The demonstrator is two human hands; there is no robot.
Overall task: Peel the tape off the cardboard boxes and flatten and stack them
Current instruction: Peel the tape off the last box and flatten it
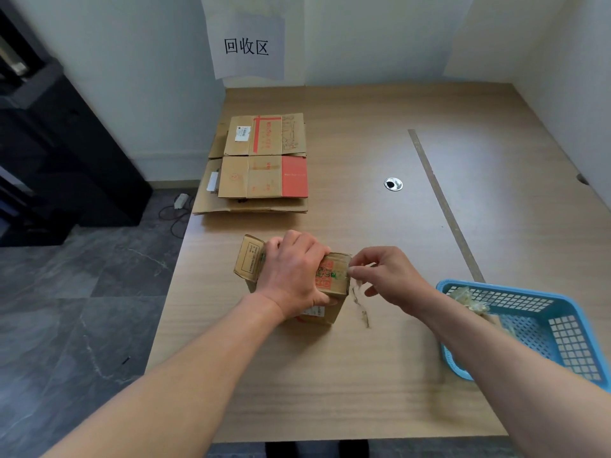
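One box (pixel 333 276), left hand (pixel 293 276); tape (pixel 357 299), right fingers (pixel 363 259).

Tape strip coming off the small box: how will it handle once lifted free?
Likely floppy: the tape strip hangs limp and twisted below where the right hand pinches it. Probably very light and clingy, judging by the crumpled tape wadded in the blue basket.

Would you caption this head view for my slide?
Left hand holds a cardboard box while right hand pinches its tape.
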